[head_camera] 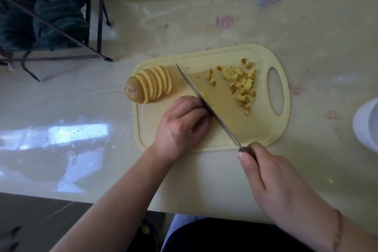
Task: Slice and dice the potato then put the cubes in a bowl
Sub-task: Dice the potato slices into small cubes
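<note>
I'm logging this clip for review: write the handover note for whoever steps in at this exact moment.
Right hand grips the knife by its handle, blade angled across the cutting board.
Left hand, fingers curled, rests on the board against the blade; what it steadies is mostly hidden.
Done: potato slices stand in a leaning row at the board's far left corner; a pile of potato cubes lies near the handle hole.
Left: dice the remaining slices, then move all cubes to a bowl. A white vessel at the right edge may be it; cannot tell.
</note>
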The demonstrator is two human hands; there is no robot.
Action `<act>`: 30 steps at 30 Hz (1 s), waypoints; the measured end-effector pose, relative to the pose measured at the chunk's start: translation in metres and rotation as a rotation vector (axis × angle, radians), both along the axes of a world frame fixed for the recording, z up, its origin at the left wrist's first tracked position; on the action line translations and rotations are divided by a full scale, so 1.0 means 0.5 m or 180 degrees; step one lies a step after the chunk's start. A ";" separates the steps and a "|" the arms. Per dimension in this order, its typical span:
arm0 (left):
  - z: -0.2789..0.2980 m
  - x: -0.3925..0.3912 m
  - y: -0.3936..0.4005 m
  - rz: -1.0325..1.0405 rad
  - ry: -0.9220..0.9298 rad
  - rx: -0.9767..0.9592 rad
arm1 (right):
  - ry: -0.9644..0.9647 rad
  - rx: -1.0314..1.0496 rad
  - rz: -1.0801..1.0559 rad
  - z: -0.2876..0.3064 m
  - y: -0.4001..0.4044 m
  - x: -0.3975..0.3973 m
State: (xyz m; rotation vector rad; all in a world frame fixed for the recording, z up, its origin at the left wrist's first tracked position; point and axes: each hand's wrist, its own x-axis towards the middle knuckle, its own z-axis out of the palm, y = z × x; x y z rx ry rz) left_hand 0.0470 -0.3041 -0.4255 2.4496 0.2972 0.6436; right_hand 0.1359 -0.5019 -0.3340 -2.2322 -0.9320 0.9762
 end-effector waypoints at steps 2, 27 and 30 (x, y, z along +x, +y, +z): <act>0.001 0.000 0.001 -0.0023 0.0016 -0.0002 | 0.0060 0.0039 -0.0084 -0.006 0.012 0.007; 0.004 -0.013 -0.001 0.0177 0.0034 0.0065 | 0.0262 0.0004 -0.0108 0.023 -0.028 -0.007; 0.003 -0.014 0.000 0.0192 0.0061 0.0054 | 0.0282 0.0010 -0.0090 0.021 -0.031 -0.012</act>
